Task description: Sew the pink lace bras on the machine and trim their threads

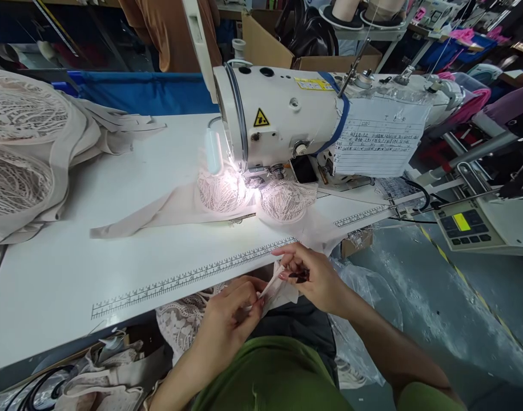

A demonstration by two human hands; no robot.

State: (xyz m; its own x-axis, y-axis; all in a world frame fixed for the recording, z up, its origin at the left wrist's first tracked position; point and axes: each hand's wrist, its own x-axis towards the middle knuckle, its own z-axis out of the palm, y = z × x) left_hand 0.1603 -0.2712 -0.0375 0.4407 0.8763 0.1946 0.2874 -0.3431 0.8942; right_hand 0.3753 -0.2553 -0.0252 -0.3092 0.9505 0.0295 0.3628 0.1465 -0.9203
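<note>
Over my lap, just off the table's front edge, my left hand pinches the edge of a pale pink fabric piece. My right hand is closed on the same piece a little further up. A small dark object, too hidden to name, sits within the right hand's fingers. Beyond both hands, a pale pink lace bra lies across the table under the sewing machine's lit needle area. One of its bands stretches to the left.
A pile of lace bras covers the table's left end. Printed ruler strips run along the front edge. A control panel stands at right. More lace fabric hangs below the edge. Behind the machine is a cardboard box.
</note>
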